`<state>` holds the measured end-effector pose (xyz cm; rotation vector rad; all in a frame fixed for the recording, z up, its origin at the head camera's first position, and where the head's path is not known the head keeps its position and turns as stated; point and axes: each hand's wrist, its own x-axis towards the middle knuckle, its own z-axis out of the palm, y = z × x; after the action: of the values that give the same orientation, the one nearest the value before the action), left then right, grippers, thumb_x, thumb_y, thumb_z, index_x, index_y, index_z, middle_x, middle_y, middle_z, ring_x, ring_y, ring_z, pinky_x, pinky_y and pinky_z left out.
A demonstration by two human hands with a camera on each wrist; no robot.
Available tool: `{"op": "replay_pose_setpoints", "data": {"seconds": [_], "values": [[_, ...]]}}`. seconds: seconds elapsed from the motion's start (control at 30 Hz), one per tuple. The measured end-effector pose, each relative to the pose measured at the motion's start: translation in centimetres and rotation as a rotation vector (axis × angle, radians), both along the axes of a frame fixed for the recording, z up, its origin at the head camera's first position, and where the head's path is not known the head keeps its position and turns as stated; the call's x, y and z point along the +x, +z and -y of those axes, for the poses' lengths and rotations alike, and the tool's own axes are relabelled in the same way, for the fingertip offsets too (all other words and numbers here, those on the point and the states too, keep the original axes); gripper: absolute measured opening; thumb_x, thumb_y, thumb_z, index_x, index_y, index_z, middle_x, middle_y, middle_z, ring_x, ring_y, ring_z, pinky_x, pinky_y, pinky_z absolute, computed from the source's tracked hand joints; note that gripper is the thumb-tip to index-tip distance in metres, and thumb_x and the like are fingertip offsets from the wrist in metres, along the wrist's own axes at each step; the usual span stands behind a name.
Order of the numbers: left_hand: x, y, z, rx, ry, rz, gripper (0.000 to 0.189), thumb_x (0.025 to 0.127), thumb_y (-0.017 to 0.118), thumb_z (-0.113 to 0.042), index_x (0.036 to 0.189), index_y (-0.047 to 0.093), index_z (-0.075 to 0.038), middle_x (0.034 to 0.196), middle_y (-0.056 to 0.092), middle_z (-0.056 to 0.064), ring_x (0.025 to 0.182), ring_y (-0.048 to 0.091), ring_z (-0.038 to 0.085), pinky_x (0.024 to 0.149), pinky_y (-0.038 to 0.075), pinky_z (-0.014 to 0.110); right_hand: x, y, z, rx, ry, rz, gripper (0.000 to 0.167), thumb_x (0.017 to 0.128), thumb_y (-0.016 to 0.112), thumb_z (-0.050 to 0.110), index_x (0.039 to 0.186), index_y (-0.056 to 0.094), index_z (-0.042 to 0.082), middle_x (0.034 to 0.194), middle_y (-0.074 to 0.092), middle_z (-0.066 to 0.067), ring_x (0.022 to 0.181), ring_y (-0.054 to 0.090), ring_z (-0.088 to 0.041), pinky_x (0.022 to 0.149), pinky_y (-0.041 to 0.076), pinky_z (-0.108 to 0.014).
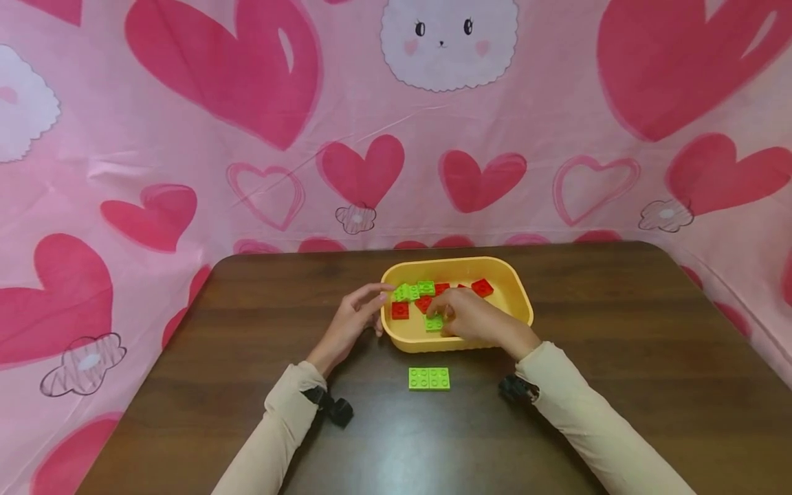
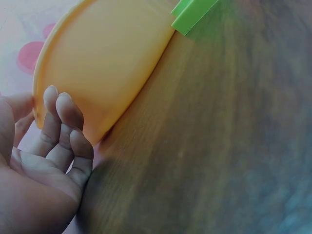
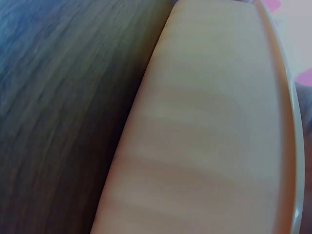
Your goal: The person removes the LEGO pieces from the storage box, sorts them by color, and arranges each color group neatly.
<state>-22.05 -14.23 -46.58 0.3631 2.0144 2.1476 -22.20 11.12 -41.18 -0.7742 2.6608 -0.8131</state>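
Observation:
A yellow plastic basket (image 1: 520,302) stands on the table with several red and lime-green toy building blocks in it. At its left end my left hand (image 1: 354,317) holds the rim; in the left wrist view, some fingers (image 2: 68,113) lie curled against the outer wall. My right hand (image 1: 473,317) reaches over the front rim into the basket, fingers bent around a green block (image 1: 434,323). The right wrist view shows mostly the basket's outer wall (image 3: 209,126), and the right fingertips are hidden there. In front of the basket lie two green blocks (image 1: 429,379), side by side.
Red blocks (image 1: 482,287) and more green blocks (image 1: 405,293) lie toward the back and left inside the basket. The brown wooden table (image 1: 594,330) extends around it. Behind hangs a pink cloth (image 1: 427,124) with hearts.

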Motion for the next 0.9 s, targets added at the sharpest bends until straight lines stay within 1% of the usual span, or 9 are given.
{"op": "replay_pose_setpoints", "data": {"seconds": [0.13, 0.3, 0.37, 0.47, 0.53, 0.6, 0.73, 0.8, 0.9], "values": [[0.0, 0.1, -0.1, 0.000, -0.005, -0.004, 0.034, 0.100, 0.061, -0.028, 0.129, 0.063, -0.009, 0.090, 0.058, 0.023, 0.059, 0.055, 0.018, 0.055, 0.053, 0.027, -0.1, -0.1, -0.2, -0.006, -0.007, 0.029, 0.030, 0.079, 0.082, 0.006, 0.108, 0.075, 0.012, 0.097, 0.070, 0.003, 0.086, 0.057, -0.020, 0.082, 0.053, -0.036], [0.2, 0.1, -0.1, -0.005, -0.004, -0.003, 0.036, 0.101, 0.060, -0.027, 0.131, 0.061, -0.007, 0.096, 0.056, 0.026, 0.059, 0.055, 0.017, 0.056, 0.053, 0.026, -0.3, -0.2, 0.0, -0.006, 0.005, 0.065, 0.025, 0.081, 0.082, 0.008, 0.103, 0.072, 0.014, 0.098, 0.068, 0.003, 0.086, 0.058, -0.019, 0.085, 0.054, -0.037], [0.2, 0.2, -0.1, -0.004, -0.004, -0.007, 0.036, 0.101, 0.060, -0.028, 0.131, 0.061, -0.007, 0.100, 0.056, 0.027, 0.059, 0.055, 0.017, 0.056, 0.053, 0.026, -0.3, -0.2, 0.1, 0.003, 0.002, 0.060, 0.023, 0.081, 0.082, 0.007, 0.100, 0.071, 0.015, 0.096, 0.067, 0.003, 0.086, 0.058, -0.019, 0.084, 0.053, -0.036], [0.2, 0.2, -0.1, 0.001, -0.003, -0.017, 0.036, 0.101, 0.060, -0.029, 0.130, 0.062, -0.008, 0.099, 0.056, 0.027, 0.059, 0.055, 0.018, 0.056, 0.053, 0.027, -0.2, -0.1, 0.2, 0.027, 0.007, 0.026, 0.020, 0.082, 0.081, 0.007, 0.097, 0.070, 0.016, 0.091, 0.065, 0.003, 0.085, 0.056, -0.019, 0.082, 0.052, -0.036], [0.2, 0.2, -0.2, 0.002, 0.002, -0.026, 0.036, 0.101, 0.060, -0.029, 0.130, 0.062, -0.008, 0.095, 0.056, 0.026, 0.058, 0.055, 0.018, 0.055, 0.053, 0.027, -0.2, 0.0, 0.3, 0.045, 0.022, -0.008, 0.018, 0.083, 0.080, 0.008, 0.097, 0.071, 0.015, 0.090, 0.064, 0.003, 0.084, 0.055, -0.019, 0.080, 0.050, -0.036], [0.2, 0.1, -0.2, 0.003, 0.007, -0.030, 0.037, 0.101, 0.060, -0.028, 0.131, 0.061, -0.007, 0.092, 0.056, 0.024, 0.058, 0.055, 0.018, 0.055, 0.053, 0.027, -0.2, 0.1, 0.3, 0.063, 0.033, -0.028, 0.016, 0.084, 0.079, 0.011, 0.098, 0.071, 0.014, 0.089, 0.064, 0.003, 0.083, 0.053, -0.019, 0.078, 0.049, -0.035], [0.3, 0.1, -0.1, 0.004, 0.004, -0.029, 0.038, 0.102, 0.058, -0.025, 0.133, 0.058, -0.003, 0.094, 0.058, 0.023, 0.058, 0.055, 0.017, 0.055, 0.053, 0.027, 0.0, 0.5, 0.3, 0.087, 0.050, -0.074, 0.016, 0.086, 0.078, 0.016, 0.101, 0.072, 0.014, 0.087, 0.064, 0.003, 0.082, 0.053, -0.019, 0.077, 0.049, -0.034], [0.4, 0.1, -0.1, 0.004, 0.002, -0.023, 0.039, 0.102, 0.058, -0.025, 0.134, 0.058, -0.002, 0.093, 0.058, 0.021, 0.058, 0.055, 0.017, 0.055, 0.053, 0.027, 0.2, 0.6, 0.3, 0.090, 0.054, -0.111, 0.018, 0.086, 0.078, 0.018, 0.103, 0.072, 0.012, 0.088, 0.065, 0.003, 0.082, 0.053, -0.019, 0.078, 0.049, -0.034], [0.3, 0.1, -0.3, -0.003, 0.000, -0.014, 0.039, 0.102, 0.059, -0.027, 0.133, 0.059, -0.005, 0.087, 0.059, 0.017, 0.058, 0.056, 0.017, 0.055, 0.052, 0.027, 0.5, 0.8, 0.0, 0.083, 0.058, -0.169, 0.021, 0.086, 0.078, 0.017, 0.105, 0.073, 0.009, 0.092, 0.067, 0.000, 0.084, 0.055, -0.020, 0.083, 0.051, -0.035]]}}
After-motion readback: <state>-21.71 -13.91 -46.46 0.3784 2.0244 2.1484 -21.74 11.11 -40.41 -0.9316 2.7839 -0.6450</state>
